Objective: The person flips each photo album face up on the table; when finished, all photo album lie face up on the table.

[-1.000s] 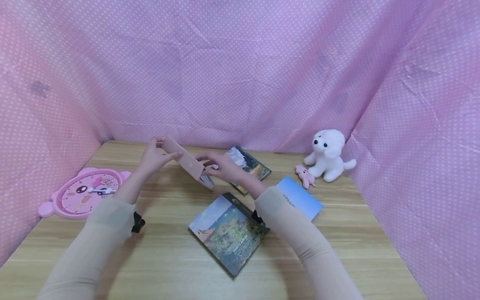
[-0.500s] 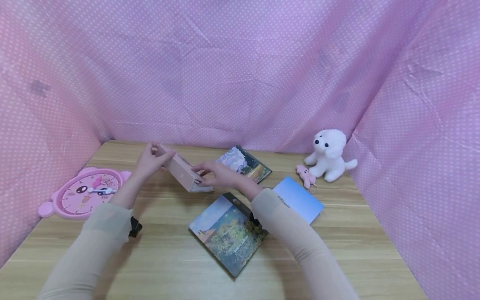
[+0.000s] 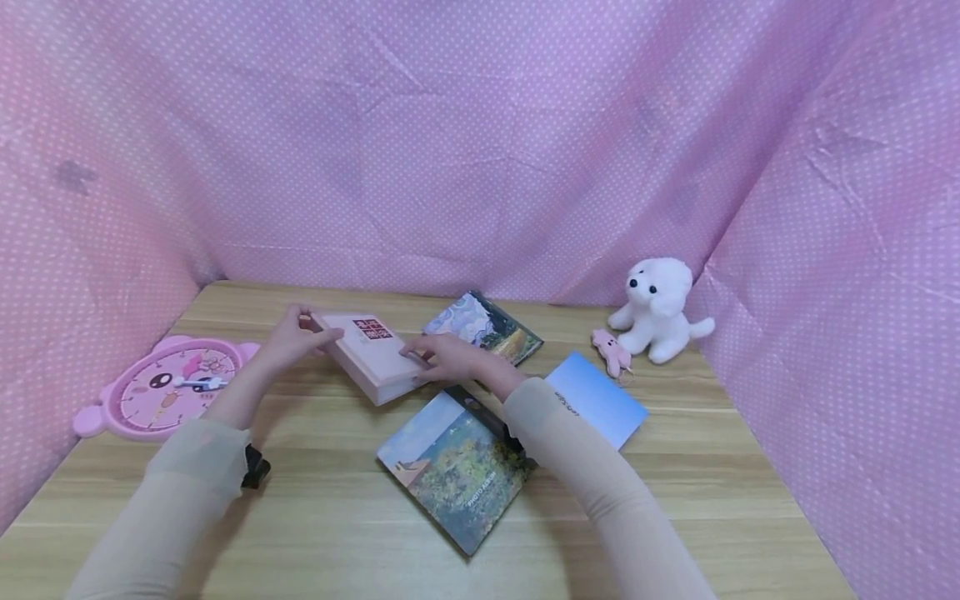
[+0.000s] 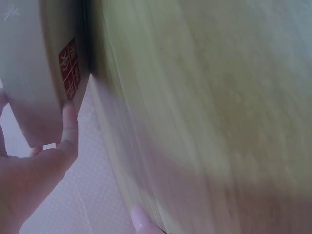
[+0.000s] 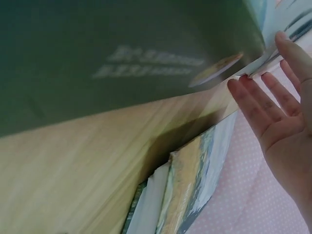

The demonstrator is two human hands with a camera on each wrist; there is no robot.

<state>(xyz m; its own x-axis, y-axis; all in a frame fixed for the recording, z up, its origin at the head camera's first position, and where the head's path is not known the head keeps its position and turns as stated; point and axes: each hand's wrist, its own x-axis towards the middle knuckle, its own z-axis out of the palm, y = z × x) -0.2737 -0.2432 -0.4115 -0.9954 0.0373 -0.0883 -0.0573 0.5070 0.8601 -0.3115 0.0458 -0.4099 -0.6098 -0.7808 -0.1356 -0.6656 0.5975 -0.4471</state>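
Note:
A thick pale book with a red label of white characters lies low over the far left of the table, closed and tilted. My left hand pinches its left end, with the thumb along the cover edge. In the left wrist view that thumb presses beside the red label, and the spine of the book faces the camera. My right hand holds the book's right edge, fingers on the cover and thumb at the near side. The photo album, with a painted landscape, lies just in front, partly under my right forearm.
Behind the right hand lies another painted album. A blue booklet is right of my forearm. A white plush dog and small pink toy stand back right. A pink clock lies left. Pink dotted cloth surrounds the table.
The book has turned from spine-up, with its pages hanging, to cover-up, and has come down nearer the table. Both hands have moved slightly down with it.

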